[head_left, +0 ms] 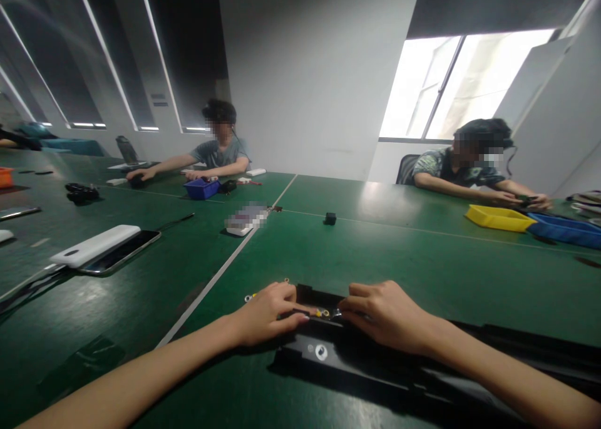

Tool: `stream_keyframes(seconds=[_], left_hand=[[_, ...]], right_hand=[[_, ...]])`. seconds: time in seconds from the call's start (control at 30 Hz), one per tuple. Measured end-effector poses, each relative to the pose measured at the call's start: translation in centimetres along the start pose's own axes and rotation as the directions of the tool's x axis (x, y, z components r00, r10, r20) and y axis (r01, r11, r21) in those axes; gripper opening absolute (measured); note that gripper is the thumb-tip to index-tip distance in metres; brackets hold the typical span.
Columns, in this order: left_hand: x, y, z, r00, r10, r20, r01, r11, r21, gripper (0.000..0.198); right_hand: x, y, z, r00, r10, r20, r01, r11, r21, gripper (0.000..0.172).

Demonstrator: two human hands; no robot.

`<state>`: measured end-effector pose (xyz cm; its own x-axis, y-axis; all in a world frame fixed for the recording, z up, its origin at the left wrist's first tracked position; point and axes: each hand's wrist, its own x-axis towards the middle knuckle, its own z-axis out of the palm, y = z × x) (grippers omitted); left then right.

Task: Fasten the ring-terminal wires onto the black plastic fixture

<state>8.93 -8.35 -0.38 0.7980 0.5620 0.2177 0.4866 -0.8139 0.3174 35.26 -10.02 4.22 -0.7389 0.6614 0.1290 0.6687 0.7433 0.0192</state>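
A long black channel-shaped housing (357,360) lies on the table in front of me, running off to the right. My left hand (275,313) reaches over its left end, closed, with the index finger inside the channel. At that fingertip is a yellow-sleeved ring terminal (323,313); another ring end (248,298) pokes out behind the hand. The lead between them is hidden. My right hand (387,313) is closed in a pinch over the channel, beside the terminal. A small shiny bit (336,314) shows at its fingertips, too small to name.
A small black block (330,218) sits ahead on the green table (404,247). White power bank (98,244) and phone (122,253) lie left. Two people work across the table, near a blue bin (201,189), a yellow tray (498,218) and a blue tray (566,230).
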Motion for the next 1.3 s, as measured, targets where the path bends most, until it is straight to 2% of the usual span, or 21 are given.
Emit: stream_keyframes(seconds=[0.67, 1.1, 1.3], left_hand=[[0.02, 0.08, -0.13, 1.0, -0.01, 0.001, 0.01, 1.0, -0.018, 0.036], [-0.02, 0.14, -0.1, 1.0, 0.015, -0.011, -0.015, 1.0, -0.014, 0.034], [0.02, 0.11, -0.14, 1.0, 0.018, -0.009, -0.018, 1.0, -0.017, 0.035]], right_hand=[[0.11, 0.06, 0.11, 1.0, -0.005, -0.021, 0.006, 0.999, 0.034, 0.022], [0.16, 0.1, -0.27, 1.0, 0.007, 0.026, -0.009, 0.997, 0.082, 0.021], [0.19, -0.03, -0.16, 1.0, 0.003, -0.003, -0.003, 0.998, 0.061, 0.021]])
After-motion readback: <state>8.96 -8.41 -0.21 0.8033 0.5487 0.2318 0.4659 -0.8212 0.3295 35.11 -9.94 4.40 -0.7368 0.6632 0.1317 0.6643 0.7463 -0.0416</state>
